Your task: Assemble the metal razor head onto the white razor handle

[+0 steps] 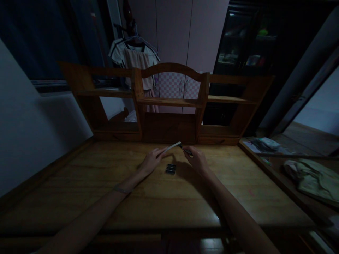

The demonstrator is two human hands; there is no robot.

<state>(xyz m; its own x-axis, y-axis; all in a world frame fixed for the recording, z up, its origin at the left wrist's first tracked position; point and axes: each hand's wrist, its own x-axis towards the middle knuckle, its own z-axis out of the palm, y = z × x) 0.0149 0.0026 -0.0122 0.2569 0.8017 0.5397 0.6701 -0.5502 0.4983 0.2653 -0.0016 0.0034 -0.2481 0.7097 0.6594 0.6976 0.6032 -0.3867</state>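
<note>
My left hand [151, 161] is closed on the near end of a thin, pale strip [173, 145], held slanting up to the right above the desk. Its exact kind is too dark to make out. My right hand [198, 161] pinches a small dark tool with a slim body [187, 151]; its tip meets or nearly meets the strip's far end. Below, between both hands, several short black pieces [171, 169] lie in a neat stack of rows on the wooden desktop [159, 204].
A wooden shelf unit [169, 102] rises along the desk's back edge. To the right, beyond the raised desk edge, lie a pale cloth bag or garment [315, 178] and some plastic-wrapped items [265, 144]. Clothes on a hanger [135, 56] hang behind. The room is dim.
</note>
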